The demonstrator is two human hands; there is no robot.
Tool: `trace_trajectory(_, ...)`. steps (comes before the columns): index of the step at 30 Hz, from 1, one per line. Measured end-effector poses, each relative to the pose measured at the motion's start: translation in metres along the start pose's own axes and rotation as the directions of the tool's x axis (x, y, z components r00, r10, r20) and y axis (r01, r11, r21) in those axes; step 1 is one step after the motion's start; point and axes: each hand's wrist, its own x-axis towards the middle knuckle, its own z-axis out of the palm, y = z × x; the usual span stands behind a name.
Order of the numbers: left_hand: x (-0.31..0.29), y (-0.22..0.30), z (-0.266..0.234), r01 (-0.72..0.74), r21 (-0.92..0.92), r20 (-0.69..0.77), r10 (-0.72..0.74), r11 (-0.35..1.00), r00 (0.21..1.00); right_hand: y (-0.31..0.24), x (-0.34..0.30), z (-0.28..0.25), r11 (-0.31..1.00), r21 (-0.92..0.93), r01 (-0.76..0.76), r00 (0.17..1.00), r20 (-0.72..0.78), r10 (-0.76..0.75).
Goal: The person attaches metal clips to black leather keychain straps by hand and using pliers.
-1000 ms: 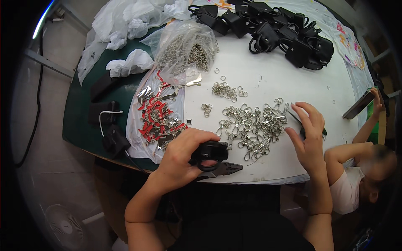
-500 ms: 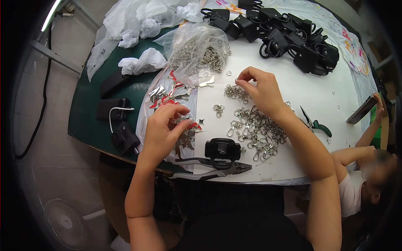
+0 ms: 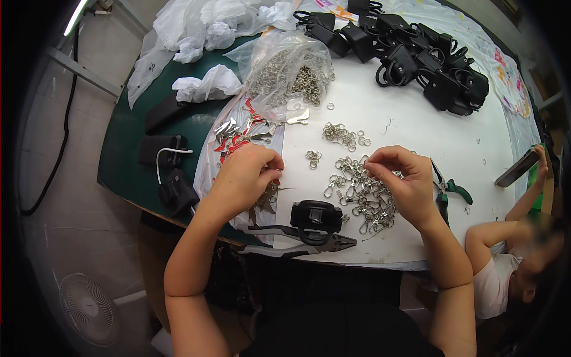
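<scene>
My left hand is closed in a pinch over the plastic sheet with the red and silver metal pieces; what its fingertips hold is too small to make out. My right hand also pinches, at the right of a pile of silver swivel snap hooks; its fingertips hide whatever is in them. Beyond that pile lies a small heap of split rings, with a smaller cluster of rings to its left. Between my forearms, a small black bag-shaped case stands by grey-handled pliers.
Several small black cases crowd the far right. A clear bag of rings stands at the back. Green-handled pliers lie right. At the right edge, another person's hand holds a phone.
My right hand has moved from the split rings toward me and right, to the snap hooks. My left hand has shifted slightly right, its fingers drawing closer together.
</scene>
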Motion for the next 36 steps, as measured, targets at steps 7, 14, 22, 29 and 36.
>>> trace_trajectory(7, 0.0, 0.007, -0.01, -0.048, -0.784, -0.12, -0.076, 0.618, 0.99, -0.017, 0.002, 0.005, 0.998, 0.046, 0.051, 0.995, 0.078, -0.054)
trace_trajectory(14, 0.004, 0.033, -0.008, -0.069, -0.955, -0.096, -0.081, 0.288, 0.992, -0.033, 0.01, 0.018, 0.982, 0.186, -0.003, 0.983, 0.179, -0.031)
trace_trajectory(22, -0.005, 0.062, -0.005, -0.081, -0.932, -0.103, -0.044, 0.353, 0.994, -0.045, 0.018, 0.023, 0.957, 0.275, -0.093, 0.969, 0.244, 0.024)
trace_trajectory(29, -0.012, 0.069, -0.004, -0.146, -0.883, -0.134, 0.059, 0.446, 0.989, -0.053, 0.027, 0.021, 0.952, 0.21, -0.223, 0.926, 0.351, 0.139)
trace_trajectory(36, -0.013, 0.066, -0.003, -0.167, -0.859, -0.132, 0.107, 0.484, 0.986, -0.05, 0.025, 0.023, 0.951, 0.265, -0.16, 0.959, 0.27, 0.086)
